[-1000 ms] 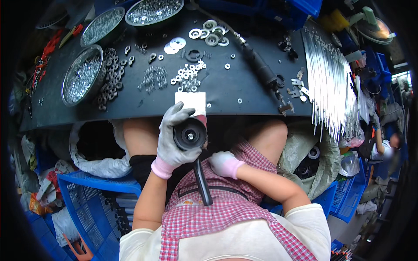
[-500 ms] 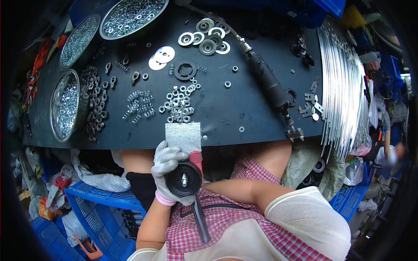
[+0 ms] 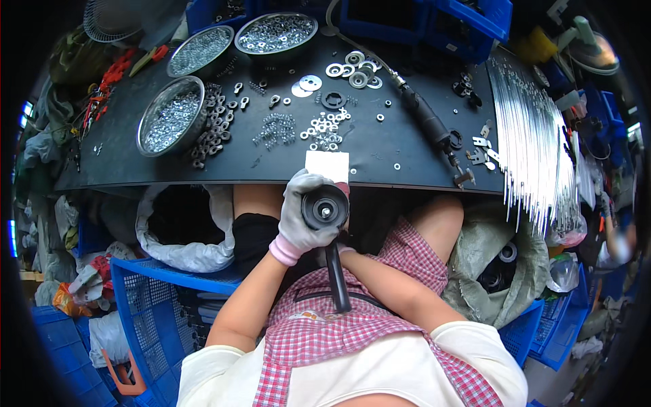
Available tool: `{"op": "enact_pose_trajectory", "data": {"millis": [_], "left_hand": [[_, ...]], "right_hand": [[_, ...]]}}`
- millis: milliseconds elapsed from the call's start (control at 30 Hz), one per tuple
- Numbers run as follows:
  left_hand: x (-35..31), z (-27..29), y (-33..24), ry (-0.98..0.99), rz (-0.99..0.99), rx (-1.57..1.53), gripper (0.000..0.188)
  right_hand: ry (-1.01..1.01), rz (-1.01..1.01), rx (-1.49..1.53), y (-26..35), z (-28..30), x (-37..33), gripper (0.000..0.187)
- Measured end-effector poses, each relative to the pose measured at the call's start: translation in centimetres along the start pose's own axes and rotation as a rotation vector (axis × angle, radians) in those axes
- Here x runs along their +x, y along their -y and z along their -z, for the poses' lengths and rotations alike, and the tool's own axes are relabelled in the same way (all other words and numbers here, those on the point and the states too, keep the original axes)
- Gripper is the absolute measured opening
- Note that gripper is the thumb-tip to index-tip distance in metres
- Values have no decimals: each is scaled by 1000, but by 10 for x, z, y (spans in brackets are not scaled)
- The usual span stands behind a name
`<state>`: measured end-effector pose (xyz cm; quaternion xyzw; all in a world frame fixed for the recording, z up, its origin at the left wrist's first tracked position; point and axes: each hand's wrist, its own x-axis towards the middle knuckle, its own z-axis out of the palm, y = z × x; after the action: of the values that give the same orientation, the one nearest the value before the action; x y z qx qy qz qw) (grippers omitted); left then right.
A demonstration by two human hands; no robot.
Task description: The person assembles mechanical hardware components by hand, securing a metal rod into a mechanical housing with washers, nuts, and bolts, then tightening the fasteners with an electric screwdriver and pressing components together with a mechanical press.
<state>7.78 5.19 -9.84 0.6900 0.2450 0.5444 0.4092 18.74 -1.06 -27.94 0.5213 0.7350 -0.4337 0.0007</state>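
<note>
In a grey-white glove with a pink cuff, my left hand (image 3: 296, 216) wraps round the side of a black round part with a long bar handle (image 3: 327, 209). A metal bolt end stands in the middle of its disc; the bar points down toward my apron. My right hand (image 3: 345, 250) is mostly hidden behind this part; only its wrist area shows clearly, so its fingers cannot be read. Just beyond, a shiny pale square plate (image 3: 327, 165) lies at the table's front edge. Several nuts (image 3: 325, 129) are heaped behind it, and springs (image 3: 274, 129) lie to their left.
Metal bowls of small hardware (image 3: 171, 122) stand on the left of the dark table (image 3: 271, 168). Washers and discs (image 3: 358, 79) lie at the back. A black air tool (image 3: 426, 119) with a hose lies right of centre, beside long metal rods (image 3: 529, 129). Blue crates (image 3: 146, 319) flank me.
The view has shifted, so the table sits higher and more to the right. The bar handle looks more upright. My left hand keeps its grip, and more of my right forearm shows.
</note>
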Motion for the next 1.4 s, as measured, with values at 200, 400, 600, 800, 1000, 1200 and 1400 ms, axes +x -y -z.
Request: {"op": "enact_pose_trajectory", "data": {"millis": [200, 400, 600, 800, 1000, 1200, 1400], "left_hand": [[4, 0, -8, -8, -16, 191, 68], [16, 4, -21, 25, 13, 196, 69], [12, 3, -30, -11, -4, 347, 72], [5, -7, -33, -70, 59, 273, 68], [6, -8, -33, -119, 43, 316, 70], [7, -17, -24, -181, 80, 265, 77], [3, -9, -30, -185, 97, 402, 80]], "right_hand": [[98, -174, -98, 35, 119, -89, 38], [-72, 158, 523, 132, 177, -197, 40], [4, 162, 1, 170, 198, -175, 42], [-851, 72, 222, 94, 331, -59, 19], [-841, 89, -886, 37, 363, 6, 27], [-819, 100, -908, 21, 373, 8, 29], [-1214, -121, -610, 42, 389, -60, 31]]}}
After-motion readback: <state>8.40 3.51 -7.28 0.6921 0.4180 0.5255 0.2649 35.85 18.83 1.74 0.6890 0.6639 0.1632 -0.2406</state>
